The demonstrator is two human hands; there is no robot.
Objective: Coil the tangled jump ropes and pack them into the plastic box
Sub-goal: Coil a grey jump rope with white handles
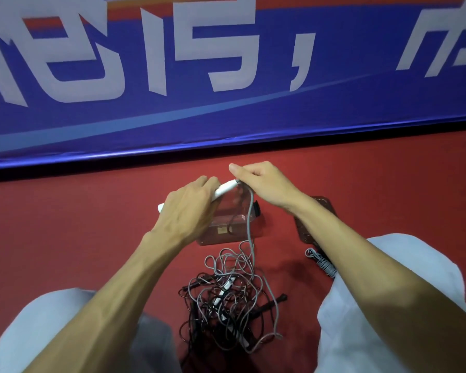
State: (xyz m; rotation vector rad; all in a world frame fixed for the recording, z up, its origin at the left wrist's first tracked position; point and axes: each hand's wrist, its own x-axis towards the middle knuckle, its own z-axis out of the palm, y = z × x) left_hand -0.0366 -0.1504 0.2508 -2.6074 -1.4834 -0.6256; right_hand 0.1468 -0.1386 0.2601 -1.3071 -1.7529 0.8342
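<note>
Early days, I reckon: my left hand (189, 211) gripped the white handle (226, 187), my right hand (264, 184) pinched its grey rope (250, 219) above the plastic box (221, 236). The tangled pile (226, 300) lay on the floor, 1 coiled rope (322, 262) nearby.

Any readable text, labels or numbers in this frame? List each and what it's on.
Banner: large white Chinese characters with their tops cut off by the frame edge, so not reliably readable; only the comma "," is whole.
Sticker on the plastic box: too small to read.
White handle: no print visible.
</note>
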